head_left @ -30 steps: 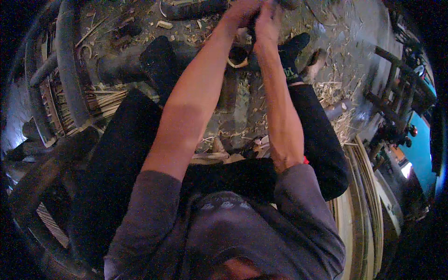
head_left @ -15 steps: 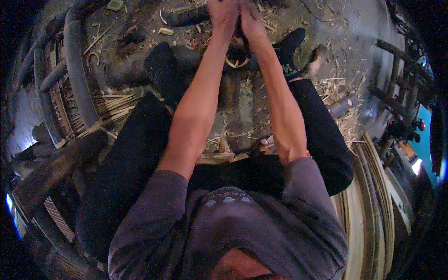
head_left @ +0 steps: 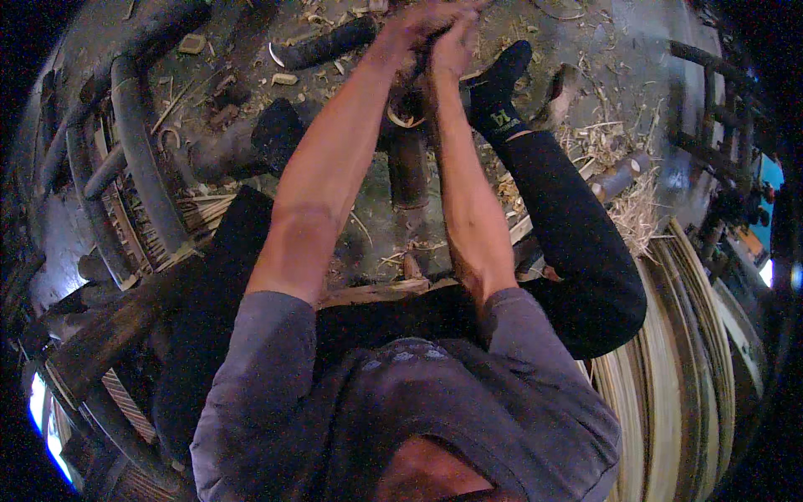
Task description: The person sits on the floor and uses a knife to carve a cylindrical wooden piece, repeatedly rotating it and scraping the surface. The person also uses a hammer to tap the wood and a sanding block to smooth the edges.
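My left hand (head_left: 421, 25) reaches to the upper edge of the picture, its fingers bent and smeared by motion. Close beside it, my right hand (head_left: 452, 52) is raised with its fingers curled. Both hands seem closed around something dark that I cannot make out. Just below them, between my wrists, a dark rounded piece with a pale crescent-shaped rim (head_left: 406, 123) shows in part. Under that, a brown cylindrical post (head_left: 408, 171) stands between my legs. Left of my hands lies a dark length of split bamboo (head_left: 330, 43) with a pale cut end.
Wood chips and pale shavings (head_left: 623, 180) litter the floor. A dark pole frame (head_left: 138, 134) with thin strips (head_left: 205, 213) stands at left. Long pale slats (head_left: 669, 360) lie at right, near a cut log piece (head_left: 621, 176). My socked foot (head_left: 502, 92) is close to my right hand.
The view has shifted slightly. My left hand has turned across above my right hand, and my forearms now slant more to the right. The split bamboo at left shows more fully.
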### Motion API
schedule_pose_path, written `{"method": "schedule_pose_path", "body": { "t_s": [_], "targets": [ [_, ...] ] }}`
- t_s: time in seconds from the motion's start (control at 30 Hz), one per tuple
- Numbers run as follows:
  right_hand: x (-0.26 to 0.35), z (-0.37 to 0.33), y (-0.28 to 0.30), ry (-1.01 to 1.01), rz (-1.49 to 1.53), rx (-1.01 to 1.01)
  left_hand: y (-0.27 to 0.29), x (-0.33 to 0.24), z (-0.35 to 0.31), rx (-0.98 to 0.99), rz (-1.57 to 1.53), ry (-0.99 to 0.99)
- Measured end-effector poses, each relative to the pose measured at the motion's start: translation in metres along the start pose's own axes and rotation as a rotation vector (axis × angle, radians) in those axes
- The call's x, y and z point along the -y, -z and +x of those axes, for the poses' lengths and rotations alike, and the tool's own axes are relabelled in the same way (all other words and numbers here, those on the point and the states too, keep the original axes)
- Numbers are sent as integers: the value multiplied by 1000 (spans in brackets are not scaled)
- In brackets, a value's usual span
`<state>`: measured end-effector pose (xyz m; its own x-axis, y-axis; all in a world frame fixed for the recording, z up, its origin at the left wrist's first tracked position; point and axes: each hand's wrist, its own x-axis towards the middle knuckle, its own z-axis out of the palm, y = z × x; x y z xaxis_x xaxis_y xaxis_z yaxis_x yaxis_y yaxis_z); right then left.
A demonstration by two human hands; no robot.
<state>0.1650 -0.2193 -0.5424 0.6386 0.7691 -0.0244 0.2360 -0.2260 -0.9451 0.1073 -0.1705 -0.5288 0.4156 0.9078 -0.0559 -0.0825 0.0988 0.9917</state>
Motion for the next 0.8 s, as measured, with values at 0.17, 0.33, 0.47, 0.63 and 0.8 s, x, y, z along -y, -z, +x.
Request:
{"method": "schedule_pose_path", "body": {
  "t_s": [0.17, 0.33, 0.47, 0.63, 0.8],
  "targets": [
    [-1, -15, -8, 51, -56, 707, 30, -28, -52, -577, -158, 334],
    [-6, -53, 2, 201, 26, 1357, 5, 8, -140, -1085, -601, -210],
    [29, -52, -7, 46, -165, 913, 39, 42, -96, -847, -400, -68],
    [-18, 9, -6, -23, 245, -11, -2, -63, 5, 133, 95, 389],
    [-13, -10, -6, -6, -55, 495, 5, -74, -44, -464, -235, 524]
  ]
}}
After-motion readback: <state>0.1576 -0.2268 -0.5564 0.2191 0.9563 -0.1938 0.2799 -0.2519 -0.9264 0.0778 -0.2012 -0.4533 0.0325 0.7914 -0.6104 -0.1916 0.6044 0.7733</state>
